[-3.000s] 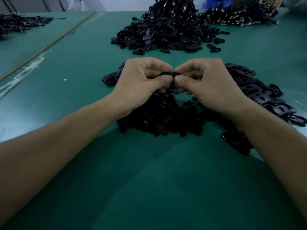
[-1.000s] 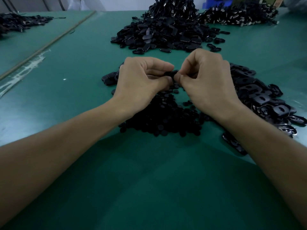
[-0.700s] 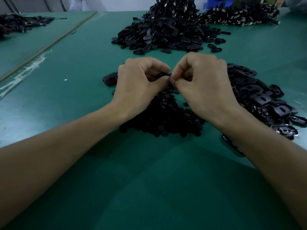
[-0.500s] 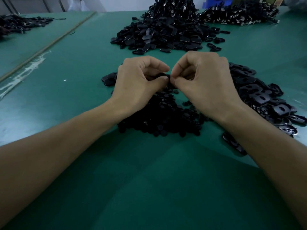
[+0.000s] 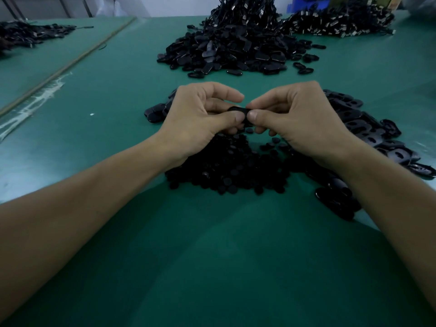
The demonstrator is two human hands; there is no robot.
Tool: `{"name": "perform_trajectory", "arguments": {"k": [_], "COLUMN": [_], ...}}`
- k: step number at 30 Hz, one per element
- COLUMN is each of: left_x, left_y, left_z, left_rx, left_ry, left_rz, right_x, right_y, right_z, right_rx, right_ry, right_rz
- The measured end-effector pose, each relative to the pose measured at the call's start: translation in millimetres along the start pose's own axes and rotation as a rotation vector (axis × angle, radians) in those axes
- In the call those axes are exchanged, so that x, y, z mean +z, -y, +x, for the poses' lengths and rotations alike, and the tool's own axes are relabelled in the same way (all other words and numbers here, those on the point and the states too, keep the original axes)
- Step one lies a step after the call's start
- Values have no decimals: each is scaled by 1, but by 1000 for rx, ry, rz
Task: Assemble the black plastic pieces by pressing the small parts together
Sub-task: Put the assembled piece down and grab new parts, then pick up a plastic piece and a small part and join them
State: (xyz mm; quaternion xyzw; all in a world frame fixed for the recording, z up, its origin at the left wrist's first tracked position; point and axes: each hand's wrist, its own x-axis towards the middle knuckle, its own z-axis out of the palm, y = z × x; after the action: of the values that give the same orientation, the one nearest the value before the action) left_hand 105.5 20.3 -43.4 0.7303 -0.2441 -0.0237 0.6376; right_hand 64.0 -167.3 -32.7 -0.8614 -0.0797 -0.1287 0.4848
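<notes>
A big green table (image 5: 212,267) fills almost the whole view. A long thin line (image 5: 70,64) runs across it at ten o'clock.

At twelve o'clock, far from the hands, sits the biggest heap of black pieces (image 5: 226,50). It is tall in the middle and flat at the edges. At one o'clock there is a wide heap with shiny bits (image 5: 342,22). At ten o'clock, in the far corner, lies a dark heap (image 5: 28,36).

At three o'clock, just beside the right arm, is a row of flat black pieces with holes (image 5: 368,135). Right under the hands, at six o'clock from them, is a low heap of small round black parts (image 5: 231,171). At nine o'clock from the hands, a few black pieces (image 5: 155,113) peek out beside the left hand.

Both bare arms reach in from the bottom corners. The left hand (image 5: 198,121) and the right hand (image 5: 299,119) meet near the middle of the view. Their fingers are curled in tight. Each hand pinches one end of the same small black piece (image 5: 237,110) with its thumb and first finger. The two thumb tips almost touch. The small black piece is up in the air between the hands, just above the heap of round parts. Most of it is hidden by the fingers.
</notes>
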Motion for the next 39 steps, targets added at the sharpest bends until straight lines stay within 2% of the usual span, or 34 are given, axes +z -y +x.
{"name": "perform_trajectory", "arguments": {"k": [17,27,30,32,35,37,39], "left_x": [-3,-3,-5,-10,-23,-31,-36], "left_y": [1,-1,0,2,5,8,12], "left_z": [2,3,4,5,9,13,16], "left_rx": [-3,9,37,60,84,101,109], "left_ry": [14,-4,-94,-190,-342,-405,-438], "left_rz": [26,99,169,229,307,369,431], "right_x": [4,3,-3,-10,-21,-22,-23], "right_y": [6,6,3,-2,-15,-16,-14], "right_z": [1,1,5,9,14,13,12], "right_rx": [13,-3,-14,20,208,271,250], "right_ry": [-41,50,-8,8,107,140,94], "right_rz": [-110,-123,-288,-546,-914,-939,-888]}}
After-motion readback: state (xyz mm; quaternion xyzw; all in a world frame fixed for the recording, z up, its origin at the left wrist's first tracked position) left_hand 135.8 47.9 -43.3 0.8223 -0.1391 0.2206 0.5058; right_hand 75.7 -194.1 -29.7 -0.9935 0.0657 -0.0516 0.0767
